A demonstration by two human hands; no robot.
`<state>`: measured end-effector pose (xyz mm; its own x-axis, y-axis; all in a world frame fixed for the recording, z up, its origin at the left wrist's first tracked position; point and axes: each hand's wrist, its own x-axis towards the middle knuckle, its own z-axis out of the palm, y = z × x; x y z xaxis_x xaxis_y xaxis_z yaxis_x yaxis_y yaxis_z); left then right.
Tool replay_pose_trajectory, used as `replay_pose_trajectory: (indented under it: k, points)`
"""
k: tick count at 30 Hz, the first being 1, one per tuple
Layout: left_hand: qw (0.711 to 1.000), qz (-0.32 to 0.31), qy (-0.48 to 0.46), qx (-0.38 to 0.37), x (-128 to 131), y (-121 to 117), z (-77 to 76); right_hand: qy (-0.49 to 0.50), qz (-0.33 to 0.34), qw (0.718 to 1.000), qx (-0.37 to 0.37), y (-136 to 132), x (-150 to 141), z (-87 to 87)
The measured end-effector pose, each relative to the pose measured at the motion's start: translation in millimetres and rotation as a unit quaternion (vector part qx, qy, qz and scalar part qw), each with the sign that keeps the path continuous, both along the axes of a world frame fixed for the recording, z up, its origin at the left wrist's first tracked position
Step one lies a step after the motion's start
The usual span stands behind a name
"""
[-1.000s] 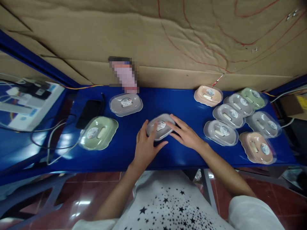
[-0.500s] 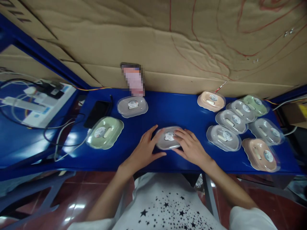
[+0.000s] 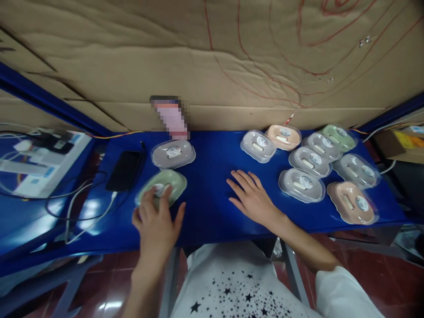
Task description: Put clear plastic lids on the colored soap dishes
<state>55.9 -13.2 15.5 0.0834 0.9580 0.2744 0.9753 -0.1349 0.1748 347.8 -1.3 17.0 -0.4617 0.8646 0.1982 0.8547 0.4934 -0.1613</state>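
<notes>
My left hand (image 3: 158, 223) lies over the near side of a green lidded plastic box (image 3: 177, 183) with a round label, fingers spread on its lid. My right hand (image 3: 253, 201) is open, palm down over the blue table (image 3: 212, 176), with nothing in it. Beyond the green box sits a grey box (image 3: 188, 155) of the same shape with a clear lid. Past my right hand, another grey box (image 3: 256, 152) rests against a peach box (image 3: 284, 138).
More such boxes cluster on the right: several grey ones (image 3: 302, 185), a peach one (image 3: 354, 203) and a green one (image 3: 341, 137). A black phone (image 3: 125, 170) with a white cable lies at left, near a power strip (image 3: 56, 165). A cardboard wall (image 3: 132, 79) stands behind.
The grey box that was between my hands now sits at the back beside the peach box. My left hand has moved left onto the green box, which has shifted rightward. My right hand is empty.
</notes>
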Motion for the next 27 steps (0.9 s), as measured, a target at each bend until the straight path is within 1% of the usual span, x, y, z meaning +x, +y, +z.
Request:
replay_pose_trajectory:
  k: [2, 4, 6, 7, 8, 11, 13, 15, 17, 19, 20, 21, 24, 25, 27]
  points:
    - [0.996, -0.093, 0.008, -0.003, 17.5, -1.7, -0.4, 0.013, 0.003, 1.0, -0.007, 0.2, 5.4, -0.8]
    - [0.977, -0.212, 0.004, -0.015, 33.6, 2.1, -2.2, 0.029, -0.012, 1.0, 0.0, -3.5, 13.7, -0.6]
    - [0.948, -0.318, -0.007, -0.031, 47.4, 13.9, -5.1, 0.051, -0.038, 0.998, 0.017, -12.2, 22.4, -0.8]
    - [0.934, -0.356, -0.007, -0.037, 53.4, 22.9, -6.5, 0.066, -0.056, 0.996, 0.027, -18.3, 26.1, -1.5]
    - [0.925, -0.379, -0.004, -0.036, 58.8, 33.6, -7.6, 0.083, -0.075, 0.993, 0.035, -25.2, 29.1, -2.5]
    - [0.908, -0.419, 0.027, -0.018, 72.1, 68.4, -7.3, 0.125, -0.11, 0.985, 0.041, -46.5, 34.0, -7.6]
    - [0.899, -0.436, 0.039, -0.007, 78.4, 86.3, -4.3, 0.131, -0.101, 0.986, 0.039, -57.4, 34.1, -10.8]
    - [0.904, -0.426, 0.029, 0.009, 82.3, 96.0, -1.1, 0.131, -0.071, 0.988, 0.037, -63.3, 32.4, -12.4]
    - [0.923, -0.383, 0.0, 0.024, 84.1, 98.5, -0.1, 0.134, -0.031, 0.99, 0.033, -64.5, 29.0, -12.2]
    - [0.935, -0.355, -0.024, 0.016, 84.5, 97.0, -2.6, 0.14, 0.004, 0.99, 0.026, -62.1, 23.9, -11.4]
    - [0.934, -0.357, -0.026, 0.001, 84.5, 95.8, -5.1, 0.14, 0.016, 0.99, 0.021, -60.2, 20.7, -11.4]
    - [0.927, -0.373, -0.019, -0.018, 84.4, 94.6, -8.2, 0.139, 0.024, 0.99, 0.017, -58.2, 17.0, -11.9]
    - [0.898, -0.434, 0.012, -0.071, 81.9, 92.2, -16.7, 0.133, 0.04, 0.99, -0.005, -54.4, 4.7, -16.9]
    - [0.893, -0.443, 0.015, -0.078, 79.9, 92.1, -18.1, 0.131, 0.044, 0.99, -0.016, -54.1, 0.9, -19.4]
    - [0.895, -0.439, 0.003, -0.079, 73.2, 93.4, -17.5, 0.126, 0.048, 0.99, -0.033, -54.1, -4.7, -23.6]
